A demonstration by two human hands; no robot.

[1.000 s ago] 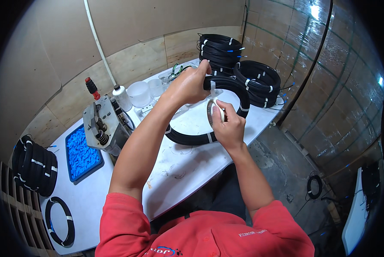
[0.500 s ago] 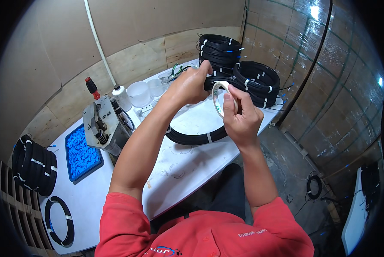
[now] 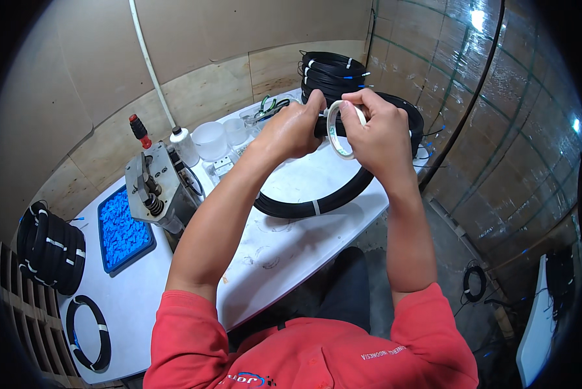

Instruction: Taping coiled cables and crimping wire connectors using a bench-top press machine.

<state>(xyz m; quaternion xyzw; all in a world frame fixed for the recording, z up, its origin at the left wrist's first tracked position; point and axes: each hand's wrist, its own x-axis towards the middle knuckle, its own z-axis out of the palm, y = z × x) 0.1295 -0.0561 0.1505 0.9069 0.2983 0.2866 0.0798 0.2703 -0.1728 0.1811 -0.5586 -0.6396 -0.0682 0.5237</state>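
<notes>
A coil of black cable (image 3: 304, 209) lies on the white table in front of me, with a white tape band around its near side. My left hand (image 3: 295, 128) is closed around the coil's far side. In my right hand (image 3: 380, 129) is a roll of white tape (image 3: 334, 137), pinched at its upper edge between thumb and fingers. The roll stands on edge right beside the cable my left hand grips. Whether a strip of tape runs from the roll to the cable, I cannot tell.
Stacked black cable coils (image 3: 330, 74) stand at the table's far end. To the left are a metal hand press (image 3: 158, 185), a tray of blue pieces (image 3: 123, 227), a white-capped bottle (image 3: 185, 148) and plastic cups (image 3: 210, 141). More coils (image 3: 51, 249) sit at the left edge.
My right hand has moved up and slightly right with the tape roll, now covering part of the coils behind. My left hand has barely shifted, still gripping the cable coil.
</notes>
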